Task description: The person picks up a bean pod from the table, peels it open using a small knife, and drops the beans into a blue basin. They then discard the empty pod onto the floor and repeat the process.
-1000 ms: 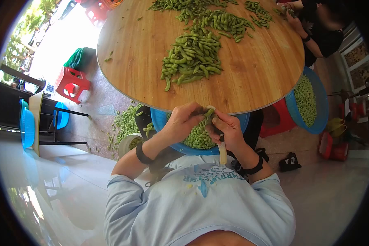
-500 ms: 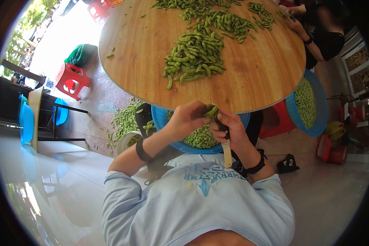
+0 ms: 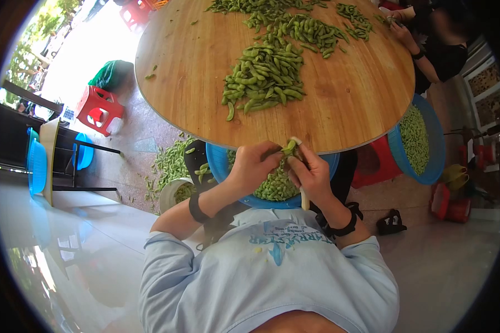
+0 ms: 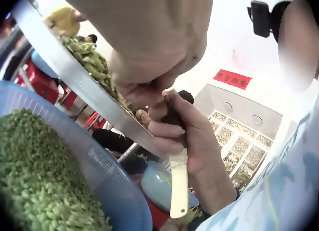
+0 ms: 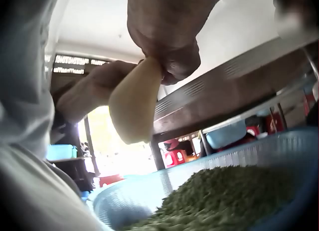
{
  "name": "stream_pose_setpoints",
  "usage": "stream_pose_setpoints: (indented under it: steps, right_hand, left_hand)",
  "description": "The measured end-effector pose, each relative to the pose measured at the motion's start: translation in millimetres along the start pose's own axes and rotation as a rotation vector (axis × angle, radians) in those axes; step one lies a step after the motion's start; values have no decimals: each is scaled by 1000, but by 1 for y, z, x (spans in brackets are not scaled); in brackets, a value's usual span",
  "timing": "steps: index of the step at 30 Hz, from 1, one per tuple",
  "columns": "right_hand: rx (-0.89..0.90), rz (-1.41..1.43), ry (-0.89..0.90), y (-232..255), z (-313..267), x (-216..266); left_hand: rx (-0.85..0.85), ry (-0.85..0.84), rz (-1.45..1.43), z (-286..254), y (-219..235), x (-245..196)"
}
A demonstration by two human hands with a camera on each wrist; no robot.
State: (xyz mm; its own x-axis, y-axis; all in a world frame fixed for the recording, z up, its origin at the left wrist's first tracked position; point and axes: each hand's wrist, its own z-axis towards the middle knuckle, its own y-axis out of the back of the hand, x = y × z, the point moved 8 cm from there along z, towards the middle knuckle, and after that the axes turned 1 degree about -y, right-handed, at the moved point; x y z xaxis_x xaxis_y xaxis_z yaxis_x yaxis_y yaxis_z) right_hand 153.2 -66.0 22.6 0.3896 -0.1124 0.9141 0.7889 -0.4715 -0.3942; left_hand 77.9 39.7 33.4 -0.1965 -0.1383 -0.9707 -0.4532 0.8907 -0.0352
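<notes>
My left hand point(image 3: 254, 165) pinches a green edamame pod point(image 3: 288, 148) between thumb and fingertips, close by the table's near edge. From the other side my right hand point(image 3: 311, 172) meets the pod with its thumb and index finger. Its lower fingers curl round a tool with a cream handle point(image 4: 179, 188), which hangs down from the palm and has a small hole at its end; the tool's working end is hidden. Below both hands sits a blue basin point(image 3: 218, 161) with a heap of shelled green beans point(image 3: 275, 187).
On the round wooden table point(image 3: 350, 94) lies a pile of pods point(image 3: 264, 75). Pods spill over the floor beside a tipped pale bucket point(image 3: 169, 195). A second blue basin point(image 3: 436, 150) of beans stands right, near another person point(image 3: 436, 39). A red stool point(image 3: 98, 111) is at left.
My left hand has moved slightly right and my fingers have closed in on the pod. The cream handle has turned, and less of it shows below my right hand.
</notes>
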Motion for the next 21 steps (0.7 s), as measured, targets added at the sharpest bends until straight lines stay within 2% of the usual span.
stream_pose_setpoints:
  steps: [2, 3, 5, 9, 11, 15, 17, 18, 20, 21]
  right_hand:
    - [-209, -628, 423, -2, -4, 31]
    - [-208, -628, 423, -1, -3, 31]
    - [-202, -838, 601, -6, -6, 42]
    - [-133, -926, 617, -11, -7, 46]
    - [-121, -957, 688, -20, -13, 51]
    - [-119, -1023, 825, -31, -20, 50]
    - [-56, -1024, 675, -30, -15, 39]
    - [-55, -1024, 679, -31, -16, 38]
    - [35, -1005, 609, -33, -15, 29]
    - [35, -1004, 611, -31, -16, 29]
  left_hand:
    - [-85, -183, 280, -3, -1, -15]
    - [-85, -182, 280, -4, -1, -15]
    - [-124, -342, 473, -9, -3, -28]
    - [-130, -372, 500, -17, -4, -37]
    - [-59, -423, 596, -21, -11, -37]
    - [-46, -404, 609, -28, -12, -41]
    - [24, -404, 625, -34, -13, -36]
    - [21, -407, 626, -39, -10, -36]
    - [70, -418, 773, -50, -6, -35]
    - [83, -355, 900, -57, 3, -36]
